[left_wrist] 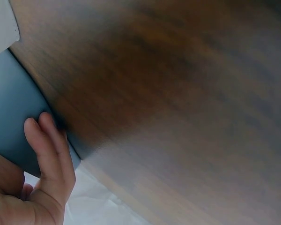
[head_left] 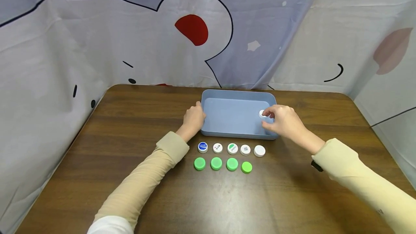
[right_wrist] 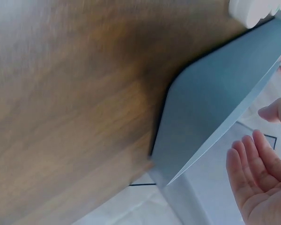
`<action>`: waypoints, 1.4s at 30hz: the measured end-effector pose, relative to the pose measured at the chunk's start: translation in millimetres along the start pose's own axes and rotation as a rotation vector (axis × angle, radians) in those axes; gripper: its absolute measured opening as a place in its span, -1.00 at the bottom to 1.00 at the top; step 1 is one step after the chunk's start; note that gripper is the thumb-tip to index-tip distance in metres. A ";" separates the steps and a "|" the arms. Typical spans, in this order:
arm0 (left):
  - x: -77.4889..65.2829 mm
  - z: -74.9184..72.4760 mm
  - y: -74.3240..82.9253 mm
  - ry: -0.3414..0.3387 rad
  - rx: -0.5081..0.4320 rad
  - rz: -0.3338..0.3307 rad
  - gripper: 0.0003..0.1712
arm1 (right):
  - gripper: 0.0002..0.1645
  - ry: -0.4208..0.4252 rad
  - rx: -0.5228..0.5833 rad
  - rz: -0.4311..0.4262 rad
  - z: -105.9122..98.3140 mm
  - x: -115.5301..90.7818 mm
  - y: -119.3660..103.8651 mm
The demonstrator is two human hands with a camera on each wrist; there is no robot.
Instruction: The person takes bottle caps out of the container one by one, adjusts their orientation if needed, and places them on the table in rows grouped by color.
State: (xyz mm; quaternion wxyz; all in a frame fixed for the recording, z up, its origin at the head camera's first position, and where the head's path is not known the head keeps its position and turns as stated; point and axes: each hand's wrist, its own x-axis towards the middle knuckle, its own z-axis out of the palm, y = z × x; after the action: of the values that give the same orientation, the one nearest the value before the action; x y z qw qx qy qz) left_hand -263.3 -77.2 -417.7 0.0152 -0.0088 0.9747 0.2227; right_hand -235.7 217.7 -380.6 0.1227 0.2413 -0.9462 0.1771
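Observation:
A shallow blue tray [head_left: 237, 136] lies toward the back of the wooden table. At its left end my left hand [head_left: 194, 117] grips the wall, two fingers lying along the outside in the left wrist view. My right hand [head_left: 283, 120] is over the tray's right end, thumb and fingers apart. Under its fingertips, in the head view, a white bottle cap [head_left: 261, 113] sits inside the tray. The right wrist view shows the right hand's fingers [right_wrist: 260, 164] loosely bent above the rim, with no cap between them and the thumb.
In front of the tray stands a row of mostly white caps, from a blue-topped cap [head_left: 203, 147] to a plain white cap [head_left: 259, 151]. Nearer is a row of green caps, ending in a lime green cap [head_left: 246, 167]. A printed curtain [head_left: 130, 46] hangs behind the table.

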 end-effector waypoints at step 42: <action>-2.4 -2.3 2.4 -0.013 0.006 -0.004 -0.43 | -0.56 -0.271 -0.106 0.087 22.9 41.1 32.6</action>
State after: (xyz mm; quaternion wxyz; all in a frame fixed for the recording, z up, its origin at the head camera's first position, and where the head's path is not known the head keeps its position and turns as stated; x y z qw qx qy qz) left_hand -261.1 -76.1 -414.5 0.0218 -0.0091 0.9752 0.2201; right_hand -290.5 218.5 -397.4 -0.0013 0.2147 -0.9717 0.0980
